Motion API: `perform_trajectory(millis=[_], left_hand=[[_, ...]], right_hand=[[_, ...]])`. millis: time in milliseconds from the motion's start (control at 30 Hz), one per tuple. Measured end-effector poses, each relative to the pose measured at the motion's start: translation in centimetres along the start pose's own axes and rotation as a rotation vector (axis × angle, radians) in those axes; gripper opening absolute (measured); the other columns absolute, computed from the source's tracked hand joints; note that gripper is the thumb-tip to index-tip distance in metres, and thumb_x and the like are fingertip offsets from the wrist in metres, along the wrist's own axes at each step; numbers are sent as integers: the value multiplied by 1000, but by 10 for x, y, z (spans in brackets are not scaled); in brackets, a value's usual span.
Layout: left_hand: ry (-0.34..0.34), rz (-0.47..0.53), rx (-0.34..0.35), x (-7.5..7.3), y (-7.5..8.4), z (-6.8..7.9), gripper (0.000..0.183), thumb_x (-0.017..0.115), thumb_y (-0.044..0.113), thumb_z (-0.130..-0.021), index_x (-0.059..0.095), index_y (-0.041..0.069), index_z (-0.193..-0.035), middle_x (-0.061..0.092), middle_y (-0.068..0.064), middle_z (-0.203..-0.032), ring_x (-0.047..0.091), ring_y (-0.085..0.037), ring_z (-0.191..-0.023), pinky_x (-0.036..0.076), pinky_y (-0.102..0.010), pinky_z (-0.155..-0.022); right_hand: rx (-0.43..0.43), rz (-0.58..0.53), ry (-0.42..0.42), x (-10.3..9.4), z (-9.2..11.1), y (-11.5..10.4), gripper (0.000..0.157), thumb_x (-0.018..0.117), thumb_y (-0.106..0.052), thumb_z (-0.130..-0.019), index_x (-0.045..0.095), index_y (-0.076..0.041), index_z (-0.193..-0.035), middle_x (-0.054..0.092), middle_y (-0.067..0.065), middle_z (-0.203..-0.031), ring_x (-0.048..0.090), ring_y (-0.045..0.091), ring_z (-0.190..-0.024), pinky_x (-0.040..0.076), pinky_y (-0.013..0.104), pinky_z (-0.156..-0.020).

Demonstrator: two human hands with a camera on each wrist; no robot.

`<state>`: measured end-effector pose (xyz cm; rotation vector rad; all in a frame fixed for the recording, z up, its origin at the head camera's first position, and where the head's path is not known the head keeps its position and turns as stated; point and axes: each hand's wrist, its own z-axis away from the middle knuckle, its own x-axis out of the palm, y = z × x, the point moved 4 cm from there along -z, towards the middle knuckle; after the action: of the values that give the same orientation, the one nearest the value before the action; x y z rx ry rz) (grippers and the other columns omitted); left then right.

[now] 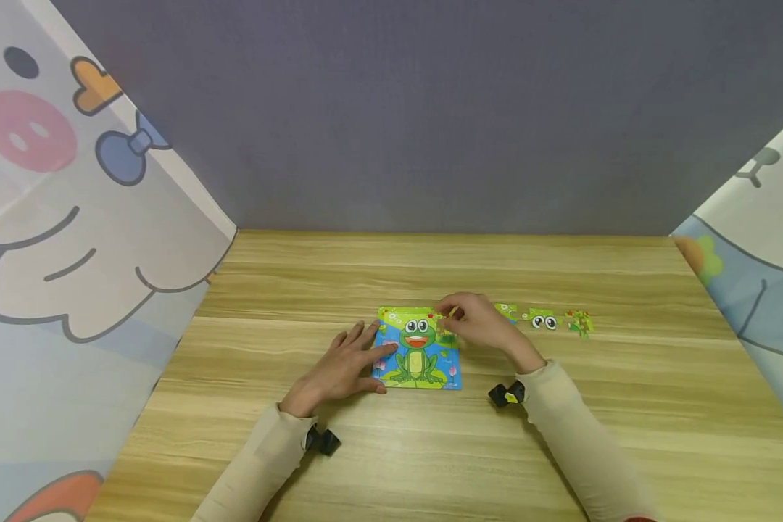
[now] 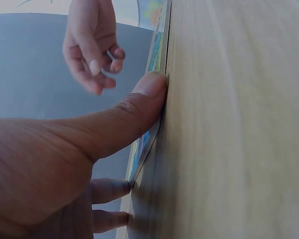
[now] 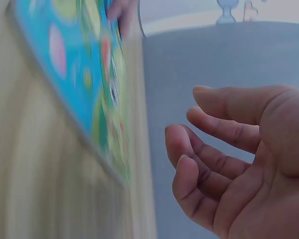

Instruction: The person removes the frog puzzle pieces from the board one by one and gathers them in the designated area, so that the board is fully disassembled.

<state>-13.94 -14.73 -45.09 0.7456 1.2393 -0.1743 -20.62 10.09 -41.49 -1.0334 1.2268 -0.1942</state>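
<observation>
A square frog puzzle [image 1: 416, 362] lies flat on the wooden table, a green frog on a blue ground. My left hand [image 1: 342, 370] spreads over its left side, the forefinger reaching onto the picture. In the left wrist view, the thumb [image 2: 150, 84] presses at the board's edge. Above the puzzle's upper right corner hovers my right hand [image 1: 476, 321]. Its fingers [image 3: 182, 142] curl loosely in the right wrist view, with nothing between them and the thumb. That view shows the board [image 3: 65, 74] slanted and blurred, to one side of the hand.
Right of the puzzle lie loose puzzle pieces: a green and blue one [image 1: 505, 311] partly behind the right hand, some with the frog's eyes [image 1: 543, 321], and a patterned green group [image 1: 581, 323]. A grey panel [image 1: 431, 116] stands behind the table [image 1: 404, 457], with cartoon-printed walls at both sides.
</observation>
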Motion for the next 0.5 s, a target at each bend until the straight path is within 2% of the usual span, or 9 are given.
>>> perform_trajectory(millis=[200,400,500], left_hand=[[-6,13,-6,0,-1,1,73,73,44,-87,46,22,-151,17,-26,-166,17,-55,-151,22,-75,-113],[3,3,2,0,-1,1,72,73,45,-88,47,22,-151,18,-26,-165,18,-56,-150,24,-76,-112],[2,4,-1,0,-1,2,72,73,45,-88,47,22,-151,17,-26,-166,17,-56,-150,24,-76,-112]], right_hand=[[9,-77,-61,34,-19,-19,28,66,-14,-96,69,0,-120,72,14,-111,69,18,-86,56,29,-73],[43,-208,-38,55,-28,-23,26,64,-9,-96,69,2,-119,70,18,-113,64,16,-80,55,28,-72],[74,-223,-32,61,-28,-20,25,62,-9,-97,68,2,-119,70,17,-112,64,16,-83,54,28,-73]])
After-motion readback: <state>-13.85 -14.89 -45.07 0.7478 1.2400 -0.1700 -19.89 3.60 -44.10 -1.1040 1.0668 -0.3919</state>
